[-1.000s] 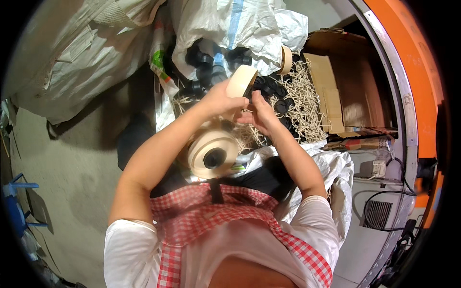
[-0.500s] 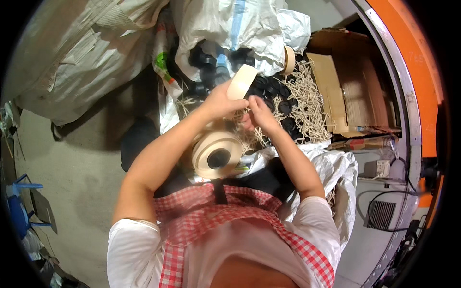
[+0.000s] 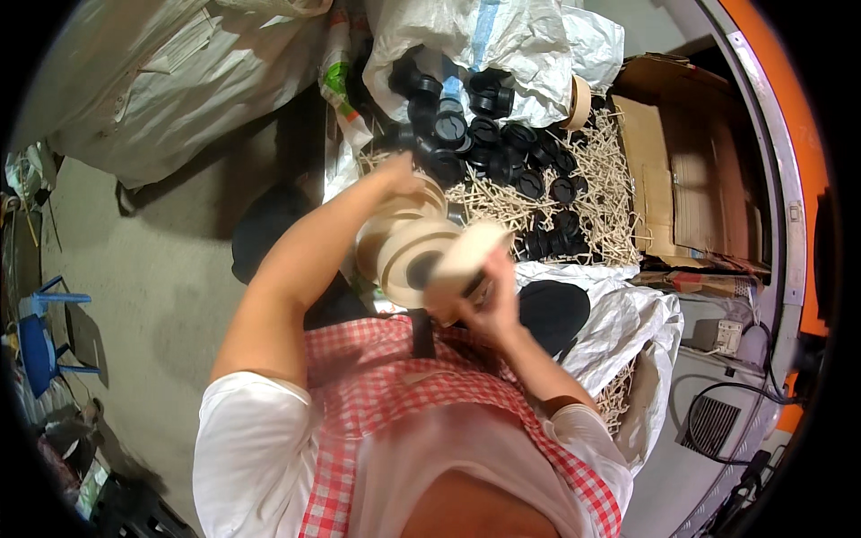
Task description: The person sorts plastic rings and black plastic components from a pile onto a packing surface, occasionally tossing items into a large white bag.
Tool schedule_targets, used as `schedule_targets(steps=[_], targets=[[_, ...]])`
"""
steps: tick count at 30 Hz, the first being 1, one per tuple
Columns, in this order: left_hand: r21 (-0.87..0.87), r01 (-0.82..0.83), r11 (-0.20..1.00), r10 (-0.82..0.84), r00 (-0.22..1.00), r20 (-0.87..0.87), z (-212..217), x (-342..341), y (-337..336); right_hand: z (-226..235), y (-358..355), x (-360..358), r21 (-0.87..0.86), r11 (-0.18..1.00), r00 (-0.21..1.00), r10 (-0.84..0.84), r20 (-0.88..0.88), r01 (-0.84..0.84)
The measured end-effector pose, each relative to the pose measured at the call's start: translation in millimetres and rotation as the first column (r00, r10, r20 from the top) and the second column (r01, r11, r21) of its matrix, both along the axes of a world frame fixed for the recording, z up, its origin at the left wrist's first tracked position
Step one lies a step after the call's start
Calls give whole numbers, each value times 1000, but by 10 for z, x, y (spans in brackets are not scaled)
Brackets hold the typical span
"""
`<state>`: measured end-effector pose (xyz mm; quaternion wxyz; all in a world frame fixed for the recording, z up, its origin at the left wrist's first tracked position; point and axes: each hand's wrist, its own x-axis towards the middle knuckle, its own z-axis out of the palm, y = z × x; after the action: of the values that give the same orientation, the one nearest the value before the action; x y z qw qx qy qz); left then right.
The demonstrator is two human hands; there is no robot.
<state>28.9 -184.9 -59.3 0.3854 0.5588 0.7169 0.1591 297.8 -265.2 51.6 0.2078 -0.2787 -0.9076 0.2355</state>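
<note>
My right hand (image 3: 491,305) is closed round a cream-coloured round plastic piece (image 3: 471,255), which is tilted on edge and smeared by motion. Just left of it, in front of my apron, lie more cream round pieces, one a wide-rimmed ring (image 3: 395,271) with a dark centre. My left hand (image 3: 401,177) is farther off, against another cream round piece (image 3: 429,195) at the far side of that group; blur and angle hide how its fingers lie. Beyond both hands, many black round plastic fittings (image 3: 484,134) lie among a heap of small cream sticks (image 3: 507,206).
A white woven sack (image 3: 529,54) hangs over the heap's far side, with a cream ring (image 3: 578,103) beside it. An open cardboard box (image 3: 646,161) stands right. Crumpled white sacking (image 3: 619,323) lies near right. A large sack (image 3: 215,81) and a blue stool (image 3: 40,350) are left.
The cream piece held up over the heap is gone from there. My right hand has come back toward my body with a cream piece in it. My left hand has moved nearer and left.
</note>
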Motion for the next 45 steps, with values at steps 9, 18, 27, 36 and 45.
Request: schedule_targets(steps=[9, 18, 27, 36, 45], targets=[[-302, 230, 925, -246, 969, -18, 193, -543, -330, -1036, -237, -248, -11, 988, 976, -151, -157, 151], [151, -330, 932, 233, 862, 450, 1137, 420, -1099, -609, -540, 95, 151, 839, 735, -355, -577, 523], [865, -126, 486, 95, 991, 91, 3692, 414, -1708, 454, -1, -238, 60, 959, 728, -169, -665, 278], [965, 38, -260, 791, 582, 190, 6316, -1170, -2204, 3769, 385, -1417, 326, 906, 643, 421, -640, -269], [877, -455, 152, 819, 555, 146, 3626, -1498, -3136, 671, 1125, -1099, 284, 839, 885, 453, 108, -464]])
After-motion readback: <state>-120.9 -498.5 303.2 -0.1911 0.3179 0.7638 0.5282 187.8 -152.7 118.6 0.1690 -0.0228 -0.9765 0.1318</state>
